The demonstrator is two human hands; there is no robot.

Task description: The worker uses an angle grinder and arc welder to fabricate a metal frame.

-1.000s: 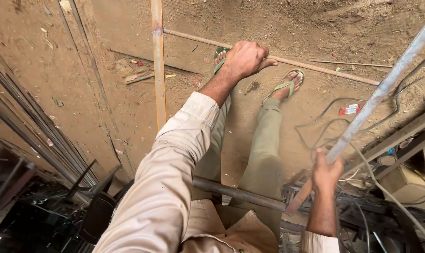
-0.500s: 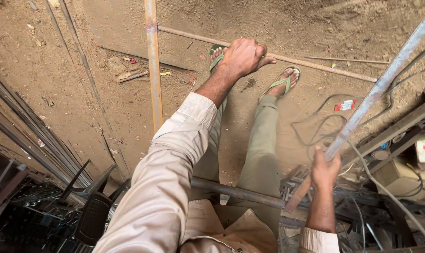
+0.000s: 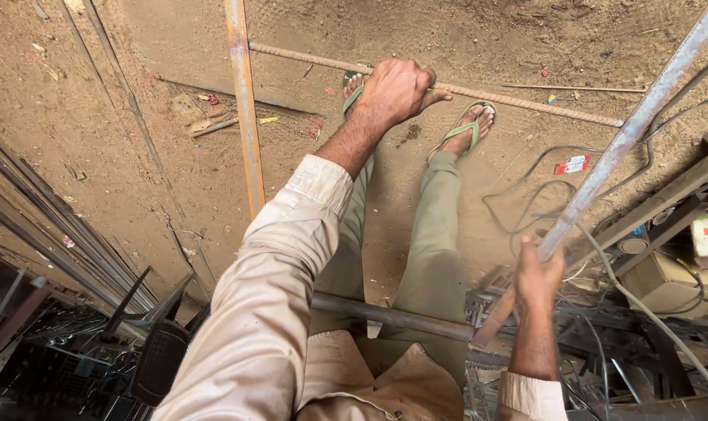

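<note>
Left hand (image 3: 399, 90) is closed around a ribbed rebar rod (image 3: 525, 102) stretched over sandy ground, while the right hand (image 3: 538, 277) grips a grey steel bar (image 3: 635, 125) slanting up to the far right. Tangled cables (image 3: 541, 195) and scrap crowd the right; rusty lengths (image 3: 243, 101) lie left, with bare sand between.

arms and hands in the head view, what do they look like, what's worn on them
Both hands are bare, no gloves. The left arm wears a long, loose beige sleeve, dusty and speckled, pushed back above the wrist. A matching beige cuff shows on the right arm.
</note>
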